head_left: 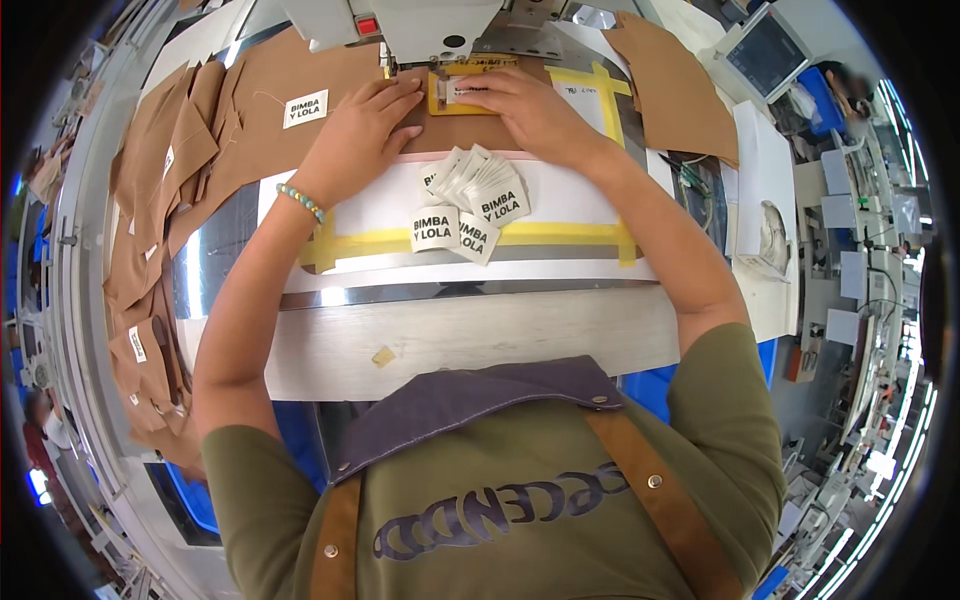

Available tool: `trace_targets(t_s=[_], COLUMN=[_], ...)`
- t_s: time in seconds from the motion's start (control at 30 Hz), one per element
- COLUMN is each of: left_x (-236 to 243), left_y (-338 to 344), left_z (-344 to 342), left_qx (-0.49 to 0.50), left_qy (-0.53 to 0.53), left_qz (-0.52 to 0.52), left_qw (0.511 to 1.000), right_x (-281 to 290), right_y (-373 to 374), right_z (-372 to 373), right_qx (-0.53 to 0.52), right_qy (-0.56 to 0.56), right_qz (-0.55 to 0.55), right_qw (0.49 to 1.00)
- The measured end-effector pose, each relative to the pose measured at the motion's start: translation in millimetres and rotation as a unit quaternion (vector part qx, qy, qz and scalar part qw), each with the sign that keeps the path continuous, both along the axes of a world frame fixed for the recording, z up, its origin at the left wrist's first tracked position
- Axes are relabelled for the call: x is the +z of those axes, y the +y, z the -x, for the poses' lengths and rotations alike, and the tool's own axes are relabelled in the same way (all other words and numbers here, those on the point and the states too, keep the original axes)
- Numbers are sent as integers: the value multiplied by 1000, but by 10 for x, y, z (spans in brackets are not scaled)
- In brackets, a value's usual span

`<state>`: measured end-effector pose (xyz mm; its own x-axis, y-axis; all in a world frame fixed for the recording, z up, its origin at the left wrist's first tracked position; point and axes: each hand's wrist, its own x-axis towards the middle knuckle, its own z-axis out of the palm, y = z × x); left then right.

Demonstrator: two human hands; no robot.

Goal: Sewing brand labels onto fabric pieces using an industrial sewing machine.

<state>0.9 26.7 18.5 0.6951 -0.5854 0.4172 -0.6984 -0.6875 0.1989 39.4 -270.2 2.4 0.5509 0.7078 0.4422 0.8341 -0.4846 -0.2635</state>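
Observation:
At the sewing machine (410,30), my left hand (378,122) lies fingers apart on a brown piece (470,133), left of a small yellow template (437,102). My right hand (525,112) has its fingers stretched over that template, touching it at a white label inside, just below the machine's head. A loose pile of white printed labels (500,190) rests between my forearms on a white board (560,200) edged with yellow tape. Another label (305,108) sits on brown material to the left.
Stacked brown pieces (150,200) cover the left side; another brown piece (680,120) is at back right. A screen (762,55) and white box (760,190) stand right. Blue bins (200,500) are below the table edge. Co-workers (840,95) appear at both sides.

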Motion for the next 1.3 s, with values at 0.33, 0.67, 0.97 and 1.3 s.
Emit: trace_targets(t_s=[0.33, 0.67, 0.97, 1.3], left_x=[28, 38, 147, 176], left_y=[-14, -20, 119, 85], left_z=[68, 6, 70, 53], left_qx=[14, -2, 10, 12], left_qy=[22, 12, 20, 65], left_qz=[-39, -25, -25, 6], left_qw=[999, 1000, 999, 998], right_x=[-1, -3, -40, 206], right_y=[-24, -43, -19, -173], right_z=[20, -31, -276, -47], right_qx=[-6, 0, -11, -18], right_qy=[-2, -13, -11, 108], right_qz=[5, 4, -1, -66], right_qw=[1000, 1000, 1000, 992])
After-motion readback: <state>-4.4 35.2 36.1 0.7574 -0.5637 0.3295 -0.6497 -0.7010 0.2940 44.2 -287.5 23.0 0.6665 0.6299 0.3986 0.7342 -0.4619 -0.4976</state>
